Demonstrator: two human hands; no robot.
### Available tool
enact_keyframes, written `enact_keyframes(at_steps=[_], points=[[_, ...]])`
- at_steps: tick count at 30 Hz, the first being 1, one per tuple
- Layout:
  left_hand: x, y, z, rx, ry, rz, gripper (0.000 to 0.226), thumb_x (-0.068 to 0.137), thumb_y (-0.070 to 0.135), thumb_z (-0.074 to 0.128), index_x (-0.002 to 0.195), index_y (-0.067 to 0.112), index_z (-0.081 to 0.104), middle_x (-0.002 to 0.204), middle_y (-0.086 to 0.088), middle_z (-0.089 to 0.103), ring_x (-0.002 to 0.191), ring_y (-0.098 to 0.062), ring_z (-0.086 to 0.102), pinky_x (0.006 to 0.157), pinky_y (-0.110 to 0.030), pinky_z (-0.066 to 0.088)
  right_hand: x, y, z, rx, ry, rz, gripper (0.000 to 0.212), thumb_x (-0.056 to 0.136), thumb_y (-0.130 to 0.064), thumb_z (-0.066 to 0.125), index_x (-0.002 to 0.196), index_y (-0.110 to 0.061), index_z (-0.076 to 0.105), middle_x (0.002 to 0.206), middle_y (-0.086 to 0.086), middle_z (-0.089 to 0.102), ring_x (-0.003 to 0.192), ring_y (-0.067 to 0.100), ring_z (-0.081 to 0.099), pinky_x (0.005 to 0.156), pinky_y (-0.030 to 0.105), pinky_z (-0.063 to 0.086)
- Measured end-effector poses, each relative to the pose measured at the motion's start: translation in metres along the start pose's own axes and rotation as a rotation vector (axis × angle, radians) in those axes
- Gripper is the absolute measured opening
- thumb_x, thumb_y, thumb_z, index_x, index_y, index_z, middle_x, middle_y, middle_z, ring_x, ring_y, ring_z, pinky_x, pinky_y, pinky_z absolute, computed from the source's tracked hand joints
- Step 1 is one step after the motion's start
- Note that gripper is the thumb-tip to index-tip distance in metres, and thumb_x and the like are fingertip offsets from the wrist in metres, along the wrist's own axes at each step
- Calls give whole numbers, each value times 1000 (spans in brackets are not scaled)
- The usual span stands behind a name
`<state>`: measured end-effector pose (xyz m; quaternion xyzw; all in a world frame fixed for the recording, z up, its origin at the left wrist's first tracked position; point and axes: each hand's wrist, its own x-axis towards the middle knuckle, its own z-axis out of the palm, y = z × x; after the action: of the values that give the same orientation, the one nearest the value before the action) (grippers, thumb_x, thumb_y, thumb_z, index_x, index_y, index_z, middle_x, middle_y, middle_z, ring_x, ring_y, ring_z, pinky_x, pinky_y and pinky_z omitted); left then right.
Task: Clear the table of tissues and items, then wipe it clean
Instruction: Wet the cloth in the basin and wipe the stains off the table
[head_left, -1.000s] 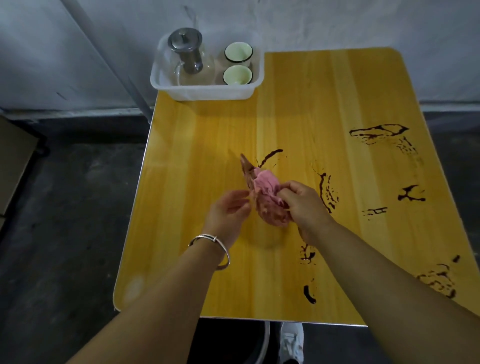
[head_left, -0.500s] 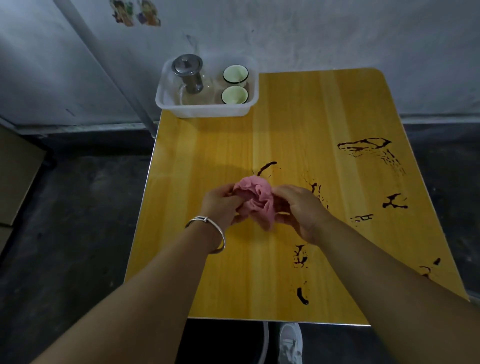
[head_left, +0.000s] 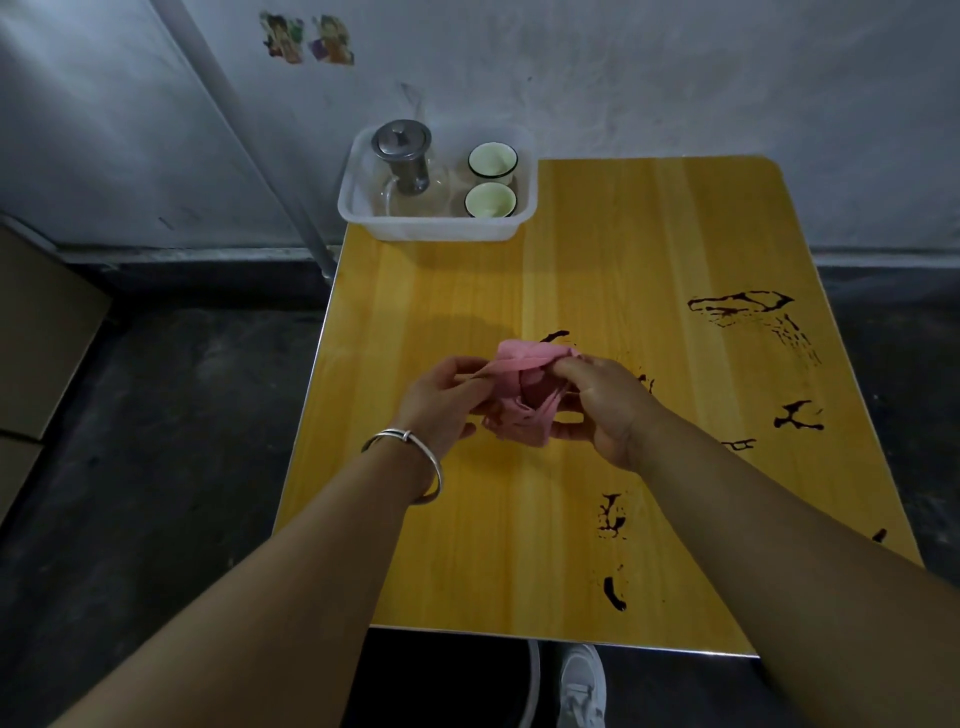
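Pink cloth held bunched by left hand and right hand.

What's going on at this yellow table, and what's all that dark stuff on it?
A person grips a crumpled pink cloth with the left hand and the right hand, over the yellow wooden table. Dark brown spill marks on its right half are not yet wiped. At the far left corner, a white plastic tub holds a glass teapot with a metal lid and two pale green cups.
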<state>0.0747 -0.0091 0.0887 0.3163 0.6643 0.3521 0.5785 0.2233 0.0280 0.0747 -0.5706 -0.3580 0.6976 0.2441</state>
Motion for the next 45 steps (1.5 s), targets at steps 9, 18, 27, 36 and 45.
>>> enact_keyframes(at_steps=[9,18,27,36,45], points=[[17,-18,-10,-74,246,-67,18,86,-4,45,82,10,55,71,-9,54,62,-23,54,63,-34,52,3,8,4,216,61,13,18,81,1,53,75,-13,63,78,12,65,59,21,61,57,26,50],[13,-29,-8,-497,96,-300,13,90,11,46,93,3,56,80,-14,65,67,-23,66,52,-28,52,1,15,3,399,-28,31,26,80,5,30,71,-14,45,70,7,51,44,15,50,43,19,35],[13,-20,-18,-522,-73,-82,43,76,-22,39,96,8,64,81,-12,69,65,-21,67,55,-28,53,3,7,5,-266,55,1,26,86,-6,56,112,-9,59,114,5,58,91,15,55,77,29,46],[8,-11,-24,-517,-264,-50,33,74,-22,35,68,7,49,64,-1,64,58,-13,63,53,-18,52,19,-8,9,-221,-33,-18,47,86,-11,50,133,-16,49,131,1,47,118,14,38,93,30,26],[14,-8,-43,-296,50,-14,35,76,-21,41,76,10,58,61,-6,62,60,-22,57,55,-23,50,24,-21,-10,-69,84,-36,19,79,4,59,73,-14,59,71,2,59,68,14,55,69,27,47]])
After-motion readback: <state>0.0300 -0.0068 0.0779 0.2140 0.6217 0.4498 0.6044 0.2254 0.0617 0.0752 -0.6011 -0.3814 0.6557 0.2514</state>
